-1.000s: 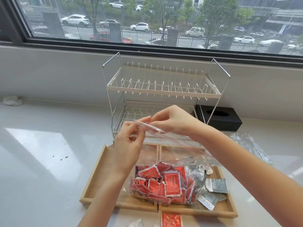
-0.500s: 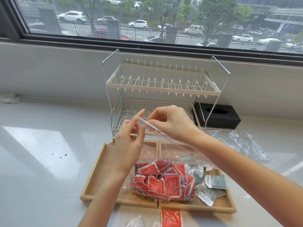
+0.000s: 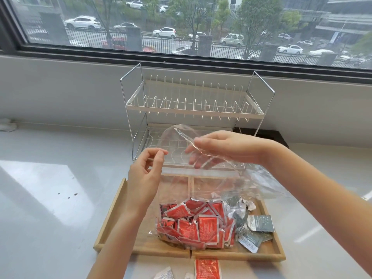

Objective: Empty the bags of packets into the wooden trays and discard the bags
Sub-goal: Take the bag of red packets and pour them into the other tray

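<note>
Clear plastic bag stands open over the two side-by-side shallow wooden trays on the pale grey counter. Bag mouth is raised toward 12 o'clock; its lower part lies across the divider between the trays and contains a heap of red foil packets.

Right hand: fingers spread, thumb and fingers grasping the upper edge of the bag mouth, lifting it above the trays.

Left hand: at 9 o'clock of the bag mouth, thumb and forefinger pinched together; whether film lies between them cannot be told.

Grey-green sachets lie loose in the right tray, at 3 o'clock of the red heap, touching the bag. One red packet lies on the counter just outside the trays at 6 o'clock, with white packets beside it at the frame edge.

White two-tier wire dish rack stands at 12 o'clock of the trays, against the wall under the window. Black box partly hidden behind the right wrist.
</note>
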Action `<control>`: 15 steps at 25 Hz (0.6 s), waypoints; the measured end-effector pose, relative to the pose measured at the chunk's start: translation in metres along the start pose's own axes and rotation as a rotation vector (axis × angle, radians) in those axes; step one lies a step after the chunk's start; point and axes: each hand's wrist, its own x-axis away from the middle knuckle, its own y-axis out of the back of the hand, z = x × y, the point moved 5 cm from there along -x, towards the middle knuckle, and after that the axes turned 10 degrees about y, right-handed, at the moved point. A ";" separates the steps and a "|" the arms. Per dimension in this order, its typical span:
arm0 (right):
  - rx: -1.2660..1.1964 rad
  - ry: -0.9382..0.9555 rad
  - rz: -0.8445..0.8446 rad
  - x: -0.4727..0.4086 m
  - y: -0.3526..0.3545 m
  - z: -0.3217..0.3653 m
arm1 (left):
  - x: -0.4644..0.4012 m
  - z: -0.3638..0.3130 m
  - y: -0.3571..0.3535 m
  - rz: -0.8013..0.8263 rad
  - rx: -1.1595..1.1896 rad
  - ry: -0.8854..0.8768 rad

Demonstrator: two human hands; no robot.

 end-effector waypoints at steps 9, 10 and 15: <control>0.152 0.039 -0.145 0.021 0.034 0.013 | -0.009 0.005 0.004 -0.019 0.052 0.021; 0.139 -0.013 -0.082 0.025 0.027 0.004 | -0.010 0.007 0.006 -0.022 0.061 0.031; 0.069 -0.109 -0.042 0.047 0.034 -0.026 | -0.013 0.012 0.012 -0.024 0.078 0.055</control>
